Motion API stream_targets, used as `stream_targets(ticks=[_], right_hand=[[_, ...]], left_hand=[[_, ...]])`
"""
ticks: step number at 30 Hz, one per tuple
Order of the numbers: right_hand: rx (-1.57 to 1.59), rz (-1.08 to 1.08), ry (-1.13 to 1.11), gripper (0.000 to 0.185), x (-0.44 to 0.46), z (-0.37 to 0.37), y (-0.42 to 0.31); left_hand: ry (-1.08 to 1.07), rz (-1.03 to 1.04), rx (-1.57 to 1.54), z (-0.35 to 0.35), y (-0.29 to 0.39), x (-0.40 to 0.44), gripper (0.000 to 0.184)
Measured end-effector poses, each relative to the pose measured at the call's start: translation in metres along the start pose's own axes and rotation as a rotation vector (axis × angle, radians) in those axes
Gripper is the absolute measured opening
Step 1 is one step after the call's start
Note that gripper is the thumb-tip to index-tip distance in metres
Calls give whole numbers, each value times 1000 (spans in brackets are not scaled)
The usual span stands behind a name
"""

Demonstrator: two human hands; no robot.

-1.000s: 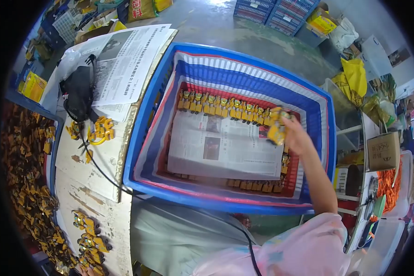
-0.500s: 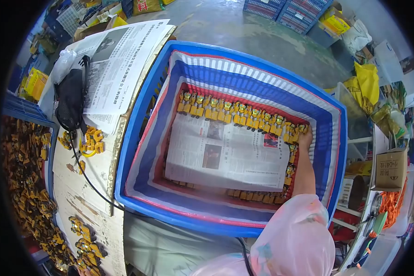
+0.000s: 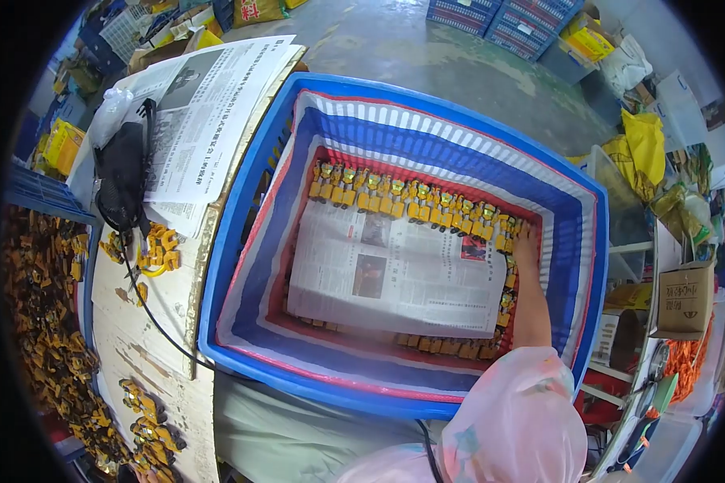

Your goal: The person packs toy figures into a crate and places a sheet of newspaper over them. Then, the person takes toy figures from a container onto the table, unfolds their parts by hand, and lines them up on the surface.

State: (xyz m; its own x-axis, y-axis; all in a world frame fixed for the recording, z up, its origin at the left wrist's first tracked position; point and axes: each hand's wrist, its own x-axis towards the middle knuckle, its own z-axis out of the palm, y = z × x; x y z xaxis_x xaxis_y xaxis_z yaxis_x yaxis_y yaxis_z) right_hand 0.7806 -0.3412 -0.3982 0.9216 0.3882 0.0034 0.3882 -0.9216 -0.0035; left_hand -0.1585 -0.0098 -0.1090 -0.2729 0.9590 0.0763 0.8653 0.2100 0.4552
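Observation:
My right hand [image 3: 526,240] reaches into a lined blue basket [image 3: 427,409], at the right end of a row of small yellow toy vehicles [image 3: 415,211]. Its fingers look stretched out against the last toys there, with no toy visible in the grip; the fingertips are partly hard to make out. The toys stand side by side along the basket's far side. A newspaper sheet [image 3: 427,278] lies in front of them, over the middle of the layer. More toys show along its right and near edges. My left hand is out of view.
Left of the basket, a worn board [image 3: 157,322] bears newspapers [image 3: 217,121], a black bag-like object [image 3: 121,181] with a cord, and loose yellow pieces. A crate of many yellow pieces [image 3: 44,322] stands further left. A cardboard box [image 3: 685,302] is at the right.
The yellow toy visible in my right hand earlier no longer shows in its grip. The hand has shifted slightly left, against the row's end.

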Motion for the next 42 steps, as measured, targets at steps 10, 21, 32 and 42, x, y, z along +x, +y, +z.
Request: stream_targets(ticks=[10,21,32,42], right_hand=[[20,-87,329,48,-22,-9,-76],[1165,-1186,31,41,-184,-247,-364],[1362,-1096,-1357,47,-387,-333,-524],[806,-1380,-679,41,-393,-269,-640]], left_hand=[[34,39,-304,0,-34,-6,46],[304,-21,-1021,40,163,-84,34],[78,308,-997,68,200,-114,46],[326,196,-150,-1,35,-21,56]])
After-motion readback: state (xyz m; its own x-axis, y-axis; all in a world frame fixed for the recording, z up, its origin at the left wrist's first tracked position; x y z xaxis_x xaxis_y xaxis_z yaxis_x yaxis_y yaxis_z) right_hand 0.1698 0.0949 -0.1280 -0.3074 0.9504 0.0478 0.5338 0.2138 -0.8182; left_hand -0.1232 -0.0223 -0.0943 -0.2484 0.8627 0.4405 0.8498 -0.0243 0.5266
